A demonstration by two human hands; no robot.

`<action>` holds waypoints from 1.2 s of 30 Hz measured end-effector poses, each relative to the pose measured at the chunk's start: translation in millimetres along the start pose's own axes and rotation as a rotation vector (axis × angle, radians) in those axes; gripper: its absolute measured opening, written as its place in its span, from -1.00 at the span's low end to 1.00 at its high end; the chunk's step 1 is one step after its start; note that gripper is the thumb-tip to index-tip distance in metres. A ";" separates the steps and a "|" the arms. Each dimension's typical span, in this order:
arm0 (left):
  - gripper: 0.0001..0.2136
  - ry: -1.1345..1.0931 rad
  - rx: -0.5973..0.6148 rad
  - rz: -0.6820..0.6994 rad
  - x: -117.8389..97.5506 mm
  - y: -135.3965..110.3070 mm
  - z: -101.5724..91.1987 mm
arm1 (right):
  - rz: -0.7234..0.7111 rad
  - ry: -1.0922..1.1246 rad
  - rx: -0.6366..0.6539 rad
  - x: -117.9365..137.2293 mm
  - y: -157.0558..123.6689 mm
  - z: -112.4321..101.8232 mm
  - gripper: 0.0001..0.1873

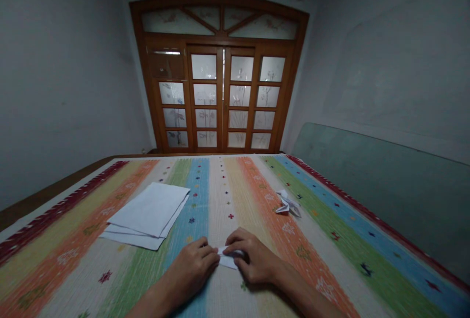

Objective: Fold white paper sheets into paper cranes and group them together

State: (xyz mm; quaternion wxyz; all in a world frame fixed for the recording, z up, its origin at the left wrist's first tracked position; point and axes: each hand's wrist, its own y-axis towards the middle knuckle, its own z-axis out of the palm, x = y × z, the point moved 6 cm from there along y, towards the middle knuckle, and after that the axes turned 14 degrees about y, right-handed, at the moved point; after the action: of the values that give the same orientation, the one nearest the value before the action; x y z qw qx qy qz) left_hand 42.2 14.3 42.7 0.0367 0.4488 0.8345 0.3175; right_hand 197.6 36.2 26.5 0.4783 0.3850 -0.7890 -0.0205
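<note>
The left hand (193, 269) and right hand (253, 259) curl nearly closed, pinching a folded white paper (227, 259) between them, its long axis slanting down-right on the striped bedspread (323, 279). Stacked white sheets (147, 215) lie well left, and a folded paper figure (288, 204) well right.

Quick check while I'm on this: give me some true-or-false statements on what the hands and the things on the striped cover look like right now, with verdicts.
1. The left hand and right hand both grip a small folded white paper. True.
2. The loose white sheets lie right of the hands. False: they lie to the left.
3. A folded paper figure lies beyond the right hand. True.
4. The right hand holds scissors. False: it holds only paper.
5. The glazed wooden doors stand wide open. False: they are shut.
</note>
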 end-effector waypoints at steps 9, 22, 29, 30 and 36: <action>-0.91 0.052 0.085 0.020 -2.6 -1.0 1.8 | 0.015 -0.070 -0.056 -7.0 0.9 3.7 -0.68; -0.89 0.083 0.061 0.069 -3.7 -1.1 3.7 | 0.045 -0.020 -0.074 -1.2 2.8 3.3 -0.73; -0.77 -0.011 0.028 0.025 -3.3 -1.1 2.8 | 0.016 -0.032 -0.031 -0.5 2.3 9.0 -0.58; -0.76 -0.026 0.035 0.016 -3.2 -1.1 3.7 | 0.010 -0.050 -0.006 0.6 1.6 10.1 -0.60; -0.88 -0.138 0.076 -0.085 1.8 -2.5 5.1 | 0.034 -0.141 0.078 8.7 -1.4 9.3 -0.88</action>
State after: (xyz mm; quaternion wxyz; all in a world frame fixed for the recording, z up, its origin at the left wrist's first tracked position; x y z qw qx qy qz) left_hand 41.1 17.2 37.6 0.0906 0.4348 0.8597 0.2522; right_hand 189.1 26.6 27.3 0.4063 0.3874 -0.8275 -0.0086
